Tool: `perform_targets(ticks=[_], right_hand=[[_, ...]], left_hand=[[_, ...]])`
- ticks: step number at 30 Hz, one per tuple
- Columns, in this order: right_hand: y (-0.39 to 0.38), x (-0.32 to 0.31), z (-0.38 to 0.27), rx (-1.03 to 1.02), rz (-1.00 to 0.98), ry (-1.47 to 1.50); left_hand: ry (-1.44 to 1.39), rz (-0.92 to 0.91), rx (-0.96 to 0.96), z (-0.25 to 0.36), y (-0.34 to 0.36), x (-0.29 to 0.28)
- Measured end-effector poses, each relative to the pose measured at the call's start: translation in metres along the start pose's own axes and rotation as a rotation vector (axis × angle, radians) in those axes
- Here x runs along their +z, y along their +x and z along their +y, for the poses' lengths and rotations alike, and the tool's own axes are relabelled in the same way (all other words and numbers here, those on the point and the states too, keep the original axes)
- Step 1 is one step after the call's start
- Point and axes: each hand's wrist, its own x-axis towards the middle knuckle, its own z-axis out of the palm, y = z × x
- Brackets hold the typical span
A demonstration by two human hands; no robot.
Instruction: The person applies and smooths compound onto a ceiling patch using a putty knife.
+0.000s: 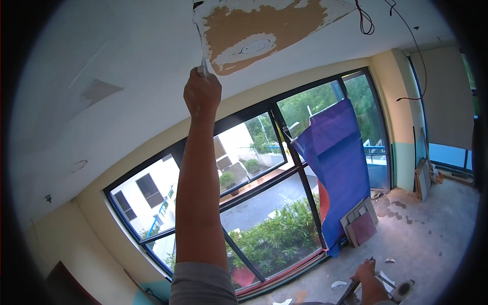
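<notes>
Raised high toward the ceiling, my left hand [202, 94] is closed around a thin, pale-bladed scraper [204, 66]. Its tip reaches the left corner of a brown patch [269, 25], where the white coating is off. A crack runs up from there along the patch's left edge. Low at the right, my right hand [364, 271] is wrapped round a dark bar [349, 291], which looks like part of a ladder; most of it lies out of view.
Wide black-framed windows [269, 178] span the wall ahead, with a blue-purple sheet [338, 168] hanging over them. Flat panels [360, 226] lean against it. White scraps [338, 283] and a roll [404, 290] lie below. Loose wires [365, 23] dangle from the ceiling.
</notes>
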Motion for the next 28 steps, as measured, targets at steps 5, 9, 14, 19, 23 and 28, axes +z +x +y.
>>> perform_targets(ticks=[5, 9, 14, 19, 23, 28], right_hand=[[0.005, 0.005, 0.001, -0.020, -0.040, -0.012], [0.009, 0.008, 0.000, -0.007, -0.025, -0.013], [0.013, 0.011, 0.000, -0.018, -0.031, 0.000], [0.013, 0.008, -0.001, -0.008, -0.025, 0.002], [0.017, 0.012, -0.001, 0.003, -0.026, 0.010], [0.019, 0.012, 0.000, -0.008, -0.046, 0.021]], left_hand=[[0.030, 0.071, 0.058, 0.011, 0.014, -0.002], [0.054, 0.060, 0.061, 0.014, 0.023, -0.004], [0.076, 0.055, 0.059, 0.016, 0.025, -0.004], [0.082, 0.073, 0.049, 0.014, 0.025, 0.000], [0.104, 0.100, 0.092, 0.013, 0.026, 0.005], [0.122, 0.121, 0.117, 0.012, 0.029, 0.007]])
